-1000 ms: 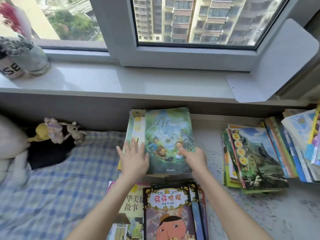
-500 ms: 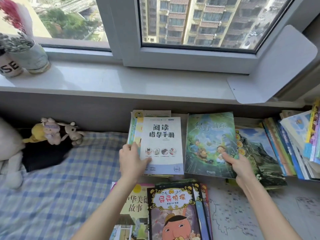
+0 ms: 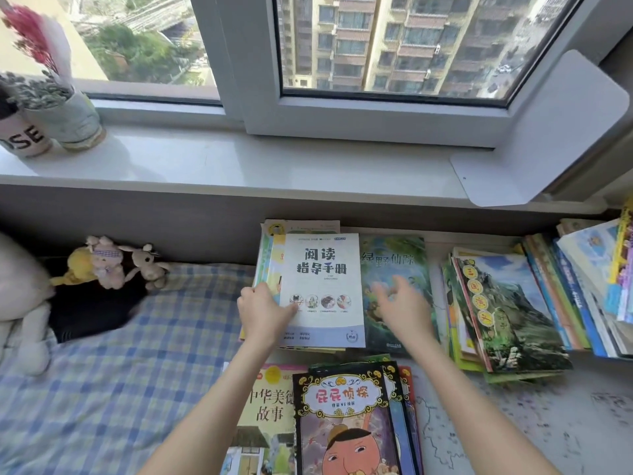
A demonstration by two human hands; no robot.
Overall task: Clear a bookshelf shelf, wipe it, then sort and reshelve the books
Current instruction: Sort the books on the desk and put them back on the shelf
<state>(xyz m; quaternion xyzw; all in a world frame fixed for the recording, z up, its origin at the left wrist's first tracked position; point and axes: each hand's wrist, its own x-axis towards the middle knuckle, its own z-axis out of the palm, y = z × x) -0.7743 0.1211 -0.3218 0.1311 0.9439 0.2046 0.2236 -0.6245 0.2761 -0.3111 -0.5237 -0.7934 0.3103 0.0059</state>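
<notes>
Left grip: the left hand (image 3: 263,311) is clamped on the lower left corner of the white booklet (image 3: 323,286). The thumb lies across the cover and the fingers curl round the left edge.
Right grip: the right hand (image 3: 400,303) is open with fingers spread, blurred in motion and holding nothing. It hovers over the green book (image 3: 394,258).
White booklet: it lies face up on top of a pile (image 3: 270,255) of thin books against the wall under the window sill (image 3: 239,162).
Green book: it lies flat, just beside the booklet on its right, with their long edges side by side.
Key relation: the booklet's long axis runs straight away from the person. The left hand is on it already, and its free right edge lies just left of the right hand.
Likely step: sorting, by the look of it, with this booklet next to be lifted off.
Watch for: the thin, floppy cover may sag if it is raised by one corner.
Further out: the mountain-cover stack (image 3: 507,310) sits to the right on the worktop (image 3: 548,423). The detective book (image 3: 342,423) is nearest the person, and the checked bed (image 3: 120,371) is off to the left.
</notes>
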